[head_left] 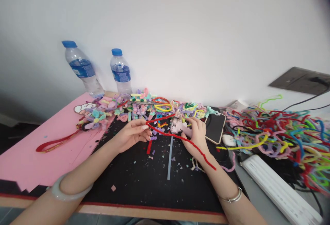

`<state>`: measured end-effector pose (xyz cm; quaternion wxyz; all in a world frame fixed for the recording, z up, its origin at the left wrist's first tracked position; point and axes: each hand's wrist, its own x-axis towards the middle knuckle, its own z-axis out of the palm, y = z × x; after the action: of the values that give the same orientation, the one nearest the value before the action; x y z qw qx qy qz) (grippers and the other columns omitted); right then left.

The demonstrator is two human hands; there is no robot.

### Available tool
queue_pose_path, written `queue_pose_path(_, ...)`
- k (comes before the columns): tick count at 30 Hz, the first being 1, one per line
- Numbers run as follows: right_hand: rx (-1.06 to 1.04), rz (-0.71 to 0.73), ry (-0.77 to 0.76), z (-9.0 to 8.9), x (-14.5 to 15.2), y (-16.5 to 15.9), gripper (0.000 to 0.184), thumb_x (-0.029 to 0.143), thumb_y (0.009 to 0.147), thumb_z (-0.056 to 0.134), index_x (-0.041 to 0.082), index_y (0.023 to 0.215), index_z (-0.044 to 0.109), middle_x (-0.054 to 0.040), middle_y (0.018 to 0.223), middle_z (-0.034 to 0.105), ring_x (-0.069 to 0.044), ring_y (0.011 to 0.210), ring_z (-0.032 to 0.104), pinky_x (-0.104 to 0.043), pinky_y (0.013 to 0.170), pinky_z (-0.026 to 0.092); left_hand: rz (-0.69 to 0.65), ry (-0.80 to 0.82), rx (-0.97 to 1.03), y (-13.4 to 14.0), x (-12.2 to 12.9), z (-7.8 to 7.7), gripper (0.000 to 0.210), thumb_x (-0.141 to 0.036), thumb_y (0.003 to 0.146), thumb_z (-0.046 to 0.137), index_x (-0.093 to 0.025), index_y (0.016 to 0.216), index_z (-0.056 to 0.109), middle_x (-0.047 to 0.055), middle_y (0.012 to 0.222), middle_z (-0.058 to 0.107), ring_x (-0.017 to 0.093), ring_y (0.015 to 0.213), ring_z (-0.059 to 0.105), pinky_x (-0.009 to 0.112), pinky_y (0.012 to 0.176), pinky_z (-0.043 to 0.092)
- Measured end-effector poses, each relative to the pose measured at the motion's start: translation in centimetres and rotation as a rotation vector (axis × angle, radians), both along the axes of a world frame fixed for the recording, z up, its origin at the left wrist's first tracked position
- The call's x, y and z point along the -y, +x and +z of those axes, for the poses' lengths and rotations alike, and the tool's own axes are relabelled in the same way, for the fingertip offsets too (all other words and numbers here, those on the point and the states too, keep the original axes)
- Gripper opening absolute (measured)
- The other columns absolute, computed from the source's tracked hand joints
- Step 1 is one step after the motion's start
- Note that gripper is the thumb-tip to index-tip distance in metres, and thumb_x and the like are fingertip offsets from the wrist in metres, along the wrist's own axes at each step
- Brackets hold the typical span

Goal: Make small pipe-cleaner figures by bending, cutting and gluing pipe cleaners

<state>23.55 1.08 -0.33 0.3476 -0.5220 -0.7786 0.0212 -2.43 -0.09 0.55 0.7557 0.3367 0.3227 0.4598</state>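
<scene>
My left hand (135,133) pinches a long red pipe cleaner (197,147) at its sharp bend. One leg of the pipe cleaner runs to the nozzle area of a pale pink hot glue gun (176,126); the other slants down across my right wrist. My right hand (196,135) is wrapped around the glue gun's handle. Below the gun a translucent glue stick (170,159) extends toward me; whether it sits in the gun or lies on the mat I cannot tell. Whether the pipe cleaner touches the nozzle is unclear.
Scissors (163,104) rest on pipe-cleaner scraps (140,111). Two water bottles (120,72) stand by the wall. Pink sheets (59,141) lie left with a red strap (56,143). A phone (216,128), power strip (279,189) and tangled pipe cleaners (281,142) are right.
</scene>
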Motion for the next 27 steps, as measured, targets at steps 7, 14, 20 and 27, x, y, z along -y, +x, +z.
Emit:
queue_pose_path(7,-0.241,0.332,-0.084,0.9,1.4,-0.3,0.012,0.028,0.076,0.054,0.021,0.079,0.045,-0.0019,0.075,0.047,-0.017,0.069,0.046,-0.030,0.064,0.039,0.014,0.035,-0.060,0.7,0.2,0.0,0.013,-0.022,0.072,0.069,-0.014,0.076,0.060,0.002,0.070,0.070,0.013,0.061,0.067,0.018,0.056,0.052)
queue_pose_path(14,-0.338,0.311,-0.160,0.8,2.0,-0.4,0.019,0.023,0.088,0.039,0.020,0.069,0.045,-0.0006,0.066,0.044,-0.015,0.061,0.043,-0.029,0.059,0.034,0.002,0.113,-0.216,1.0,0.2,-0.4,0.014,-0.026,0.077,0.064,-0.014,0.081,0.059,0.003,0.076,0.070,0.014,0.067,0.067,0.021,0.061,0.052)
queue_pose_path(20,-0.485,0.293,-0.187,0.0,1.7,-0.5,0.010,0.028,0.084,0.047,0.020,0.090,0.050,-0.0016,0.077,0.049,-0.015,0.067,0.047,-0.029,0.062,0.038,-0.042,0.131,-0.324,1.2,0.4,-0.3,0.017,-0.030,0.078,0.062,-0.013,0.080,0.058,0.005,0.079,0.070,0.015,0.069,0.067,0.023,0.063,0.052)
queue_pose_path(27,-0.614,0.277,-0.345,-0.3,1.7,-0.8,0.028,0.026,0.086,0.047,0.023,0.114,0.047,0.0008,0.072,0.051,-0.013,0.061,0.048,-0.025,0.057,0.040,-0.112,0.152,-0.417,1.4,0.5,-0.4,0.019,-0.031,0.079,0.061,-0.012,0.081,0.059,0.006,0.080,0.070,0.017,0.070,0.068,0.025,0.065,0.052)
